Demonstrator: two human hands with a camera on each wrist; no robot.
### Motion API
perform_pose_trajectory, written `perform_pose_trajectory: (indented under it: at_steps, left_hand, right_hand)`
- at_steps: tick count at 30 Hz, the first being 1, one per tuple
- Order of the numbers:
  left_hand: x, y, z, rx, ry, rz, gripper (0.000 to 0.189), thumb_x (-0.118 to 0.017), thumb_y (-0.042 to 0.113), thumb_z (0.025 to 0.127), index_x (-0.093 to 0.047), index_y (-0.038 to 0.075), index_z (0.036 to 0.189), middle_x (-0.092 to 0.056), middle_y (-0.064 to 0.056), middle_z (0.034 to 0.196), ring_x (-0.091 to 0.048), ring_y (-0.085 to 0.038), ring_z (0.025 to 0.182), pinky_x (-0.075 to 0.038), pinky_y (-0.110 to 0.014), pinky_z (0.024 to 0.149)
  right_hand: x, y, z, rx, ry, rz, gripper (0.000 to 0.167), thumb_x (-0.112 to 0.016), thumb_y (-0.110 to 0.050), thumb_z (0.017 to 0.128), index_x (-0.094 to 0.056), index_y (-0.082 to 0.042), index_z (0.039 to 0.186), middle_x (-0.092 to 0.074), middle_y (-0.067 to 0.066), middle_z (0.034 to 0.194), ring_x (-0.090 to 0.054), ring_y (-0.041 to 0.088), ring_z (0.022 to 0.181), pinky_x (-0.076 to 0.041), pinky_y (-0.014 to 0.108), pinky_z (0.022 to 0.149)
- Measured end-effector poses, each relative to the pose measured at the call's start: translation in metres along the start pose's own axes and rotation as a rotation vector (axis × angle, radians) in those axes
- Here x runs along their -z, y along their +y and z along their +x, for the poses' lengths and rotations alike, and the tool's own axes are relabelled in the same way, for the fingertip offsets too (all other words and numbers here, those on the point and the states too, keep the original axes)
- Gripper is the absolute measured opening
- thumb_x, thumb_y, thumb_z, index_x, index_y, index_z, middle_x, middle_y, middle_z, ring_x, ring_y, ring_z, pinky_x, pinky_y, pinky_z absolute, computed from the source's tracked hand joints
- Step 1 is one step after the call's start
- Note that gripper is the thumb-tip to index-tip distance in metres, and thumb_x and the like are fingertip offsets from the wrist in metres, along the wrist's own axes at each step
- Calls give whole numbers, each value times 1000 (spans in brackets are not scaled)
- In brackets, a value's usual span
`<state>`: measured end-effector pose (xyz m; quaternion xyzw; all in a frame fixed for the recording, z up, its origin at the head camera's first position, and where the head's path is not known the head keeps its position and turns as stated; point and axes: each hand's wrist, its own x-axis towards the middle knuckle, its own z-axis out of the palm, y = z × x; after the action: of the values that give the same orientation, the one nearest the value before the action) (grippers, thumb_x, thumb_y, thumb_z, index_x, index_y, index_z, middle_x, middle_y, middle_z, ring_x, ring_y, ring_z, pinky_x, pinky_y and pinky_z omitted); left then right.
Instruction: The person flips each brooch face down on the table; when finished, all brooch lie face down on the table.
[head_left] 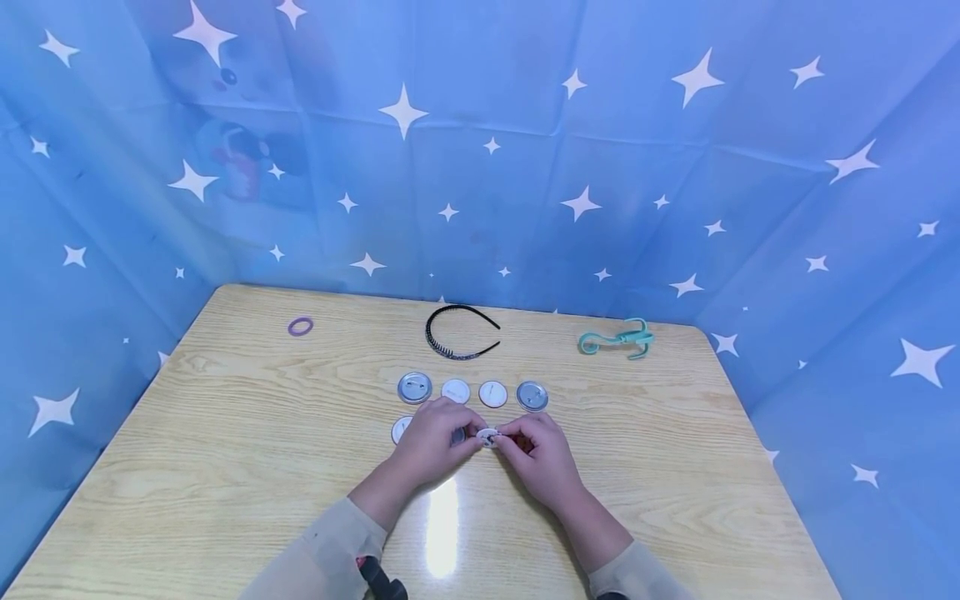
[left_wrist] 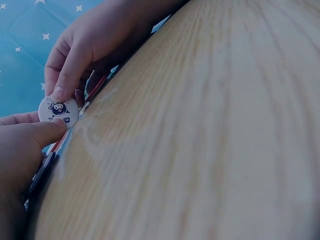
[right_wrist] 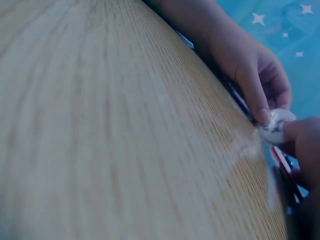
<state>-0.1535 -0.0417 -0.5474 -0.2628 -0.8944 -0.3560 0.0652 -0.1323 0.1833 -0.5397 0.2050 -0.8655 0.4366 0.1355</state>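
A small round white pin badge (head_left: 488, 437) with a dark cartoon figure is held between the two hands, its printed face up. The left hand (head_left: 438, 437) pinches its left edge, thumb on the face (left_wrist: 59, 111). From the opposite edge the right hand (head_left: 543, 454) pinches it too, thumb and fingertips at the rim. Just beyond the hands lie a silver-backed badge (head_left: 414, 387), two white-backed badges (head_left: 455, 390) and another silver-backed badge (head_left: 532, 396) in a row. A nearer white badge (head_left: 401, 428) is partly covered by the left hand, and a reddish badge (head_left: 525, 442) by the right.
On the wooden table (head_left: 225, 467), a purple ring-shaped band (head_left: 301, 326) lies at the back left. A black toothed headband (head_left: 452, 357) is at the back middle, and a teal hair clip (head_left: 618, 338) at the back right. Blue star-patterned cloth (head_left: 480, 167) hangs behind.
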Motion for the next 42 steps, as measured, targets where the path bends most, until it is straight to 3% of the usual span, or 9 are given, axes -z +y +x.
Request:
perform_pose_trajectory:
  at_steps: [21, 31, 42]
  left_hand:
    - [1, 0, 0, -44, 28, -40, 9, -84, 26, 94, -78, 32, 97, -68, 25, 91, -59, -4, 93, -45, -38, 97]
    - [1, 0, 2, -73, 39, -26, 11, -86, 24, 92, -81, 33, 93, -70, 25, 90, -60, -4, 93, -46, -37, 95]
    - [0, -1, 0, -108, 64, 12, 16, -87, 18, 87, -81, 32, 94, -71, 23, 90, -61, -5, 92, -47, -38, 92]
  right_hand:
    - [-1, 4, 0, 116, -5, -6, 19, -89, -10, 86, -75, -24, 88, -67, -19, 84, -57, 16, 83, -41, 31, 77]
    - [-2, 6, 3, 246, -22, -22, 24, -91, -9, 83, -72, -23, 87, -68, -15, 86, -57, 11, 79, -40, 37, 83]
    - [-3, 6, 3, 224, -45, -52, 20, -91, -16, 85, -72, -23, 86, -65, -12, 81, -55, 12, 78, -38, 37, 86]
